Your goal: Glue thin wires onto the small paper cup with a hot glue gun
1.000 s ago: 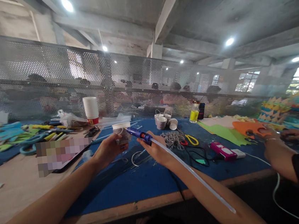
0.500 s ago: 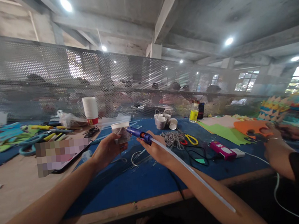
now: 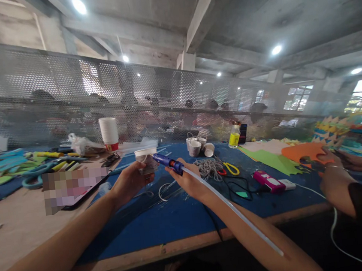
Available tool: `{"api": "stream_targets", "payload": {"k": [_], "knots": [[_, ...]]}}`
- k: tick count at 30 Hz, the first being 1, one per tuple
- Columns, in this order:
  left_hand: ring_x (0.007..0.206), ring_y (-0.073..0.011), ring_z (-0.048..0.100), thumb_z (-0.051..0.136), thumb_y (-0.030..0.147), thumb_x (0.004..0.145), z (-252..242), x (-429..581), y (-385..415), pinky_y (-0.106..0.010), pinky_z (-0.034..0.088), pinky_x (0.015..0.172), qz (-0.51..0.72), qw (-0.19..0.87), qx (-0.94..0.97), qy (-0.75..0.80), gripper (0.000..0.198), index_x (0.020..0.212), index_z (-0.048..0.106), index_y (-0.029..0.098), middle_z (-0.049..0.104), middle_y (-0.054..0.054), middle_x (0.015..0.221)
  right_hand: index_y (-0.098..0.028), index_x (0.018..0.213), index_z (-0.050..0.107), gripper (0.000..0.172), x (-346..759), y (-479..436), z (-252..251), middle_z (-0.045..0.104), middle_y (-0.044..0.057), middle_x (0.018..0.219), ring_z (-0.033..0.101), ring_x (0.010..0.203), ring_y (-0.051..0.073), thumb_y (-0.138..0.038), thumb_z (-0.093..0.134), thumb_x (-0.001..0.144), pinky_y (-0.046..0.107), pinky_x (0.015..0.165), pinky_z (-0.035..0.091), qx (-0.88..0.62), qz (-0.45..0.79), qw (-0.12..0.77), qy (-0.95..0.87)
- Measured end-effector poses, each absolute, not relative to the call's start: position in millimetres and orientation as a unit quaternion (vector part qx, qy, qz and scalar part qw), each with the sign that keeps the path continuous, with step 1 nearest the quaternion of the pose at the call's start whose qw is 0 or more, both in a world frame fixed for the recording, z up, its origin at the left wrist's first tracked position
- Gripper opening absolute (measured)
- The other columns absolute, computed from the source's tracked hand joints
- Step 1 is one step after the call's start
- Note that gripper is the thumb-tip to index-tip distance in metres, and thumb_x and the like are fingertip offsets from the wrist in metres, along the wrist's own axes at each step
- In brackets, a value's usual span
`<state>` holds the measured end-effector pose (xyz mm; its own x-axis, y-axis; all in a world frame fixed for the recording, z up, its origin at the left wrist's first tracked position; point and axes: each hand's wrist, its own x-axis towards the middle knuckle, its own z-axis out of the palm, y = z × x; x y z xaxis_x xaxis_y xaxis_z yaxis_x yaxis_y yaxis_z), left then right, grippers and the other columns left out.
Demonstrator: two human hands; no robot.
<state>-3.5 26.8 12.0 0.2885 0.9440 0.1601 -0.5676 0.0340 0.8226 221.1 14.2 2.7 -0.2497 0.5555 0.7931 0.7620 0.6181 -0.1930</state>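
Glue gun [image 3: 166, 160] aimed at a paper cup [image 3: 147, 159]

The left grip [image 3: 130, 180] clamps the paper cup, rim upward. To its right, the right grip [image 3: 187, 180] clamps the glue gun, whose long axis points leftward at the cup's side; contact is unclear. Both forearms [image 3: 78, 232] slant inward.

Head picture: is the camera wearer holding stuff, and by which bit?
Left grip: a paper cup, by its side below the rim. Right grip: a blue glue gun, toward its rear.
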Motion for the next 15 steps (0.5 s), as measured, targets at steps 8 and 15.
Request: {"api": "stream_targets", "payload": {"k": [8, 15], "knots": [[0.072, -0.0187, 0.068, 0.062, 0.014, 0.079, 10.3, -4.9, 28.3, -0.032, 0.058, 0.067, 0.548, 0.690, 0.423, 0.211, 0.030, 0.108, 0.070, 0.015, 0.075, -0.010, 0.097, -0.020, 0.089, 0.061, 0.039, 221.5, 18.4, 0.1, 0.064, 0.000, 0.062, 0.062, 0.054, 0.015, -0.055, 0.050, 0.100, 0.023, 0.052, 0.031, -0.420, -0.133, 0.449, -0.777], [0.071, -0.0186, 0.067, 0.063, 0.015, 0.078, 10.7, -5.4, 27.7, -0.031, 0.058, 0.067, 0.546, 0.692, 0.423, 0.209, 0.030, 0.107, 0.070, 0.016, 0.076, -0.009, 0.096, -0.020, 0.090, 0.062, 0.037, 221.3, 18.2, 0.9, 0.064, 0.000, 0.062, 0.063, 0.055, 0.015, -0.054, 0.052, 0.100, 0.023, 0.053, 0.031, -0.425, -0.137, 0.446, -0.775]]}}
